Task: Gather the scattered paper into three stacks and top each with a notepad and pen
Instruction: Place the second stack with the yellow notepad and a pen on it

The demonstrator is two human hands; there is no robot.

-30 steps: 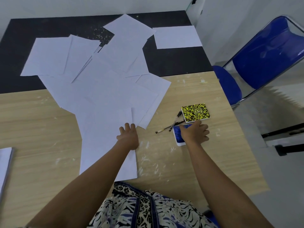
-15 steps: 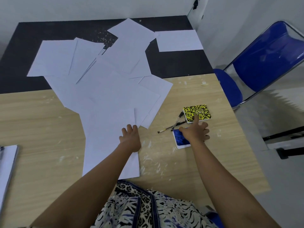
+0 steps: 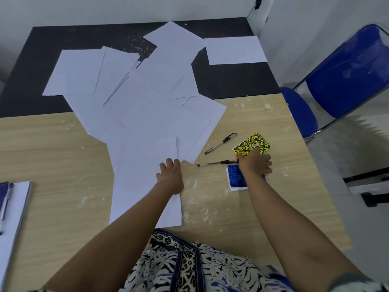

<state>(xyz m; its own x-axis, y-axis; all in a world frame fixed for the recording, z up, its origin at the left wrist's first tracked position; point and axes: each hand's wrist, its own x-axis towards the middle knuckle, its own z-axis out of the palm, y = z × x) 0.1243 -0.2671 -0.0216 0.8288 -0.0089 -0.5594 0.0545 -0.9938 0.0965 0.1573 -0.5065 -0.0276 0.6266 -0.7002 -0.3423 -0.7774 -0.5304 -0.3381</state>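
Note:
Several white paper sheets [image 3: 147, 114] lie fanned across the wooden and black table halves. My left hand [image 3: 170, 175] rests on the nearest sheet [image 3: 145, 186] with fingers spread flat. My right hand [image 3: 255, 165] grips the near edge of the yellow-and-black notepad [image 3: 252, 145], which is tilted up off the table. A blue notepad [image 3: 236, 179] lies flat under my right wrist. Two pens lie left of the notepads: one pen [image 3: 221, 143] farther away, the other pen [image 3: 216, 163] close to my right hand.
A finished paper stack [image 3: 14, 207] with a blue notepad [image 3: 4, 192] and a pen on top sits at the left edge. One separate sheet [image 3: 235, 50] lies on the black tabletop [image 3: 231, 81]. A blue folding chair [image 3: 347, 74] stands right of the table.
My right hand moved from the blue notepad to the yellow-and-black one and lifted its near edge. The farther pen has been uncovered. My left hand stayed on the sheet.

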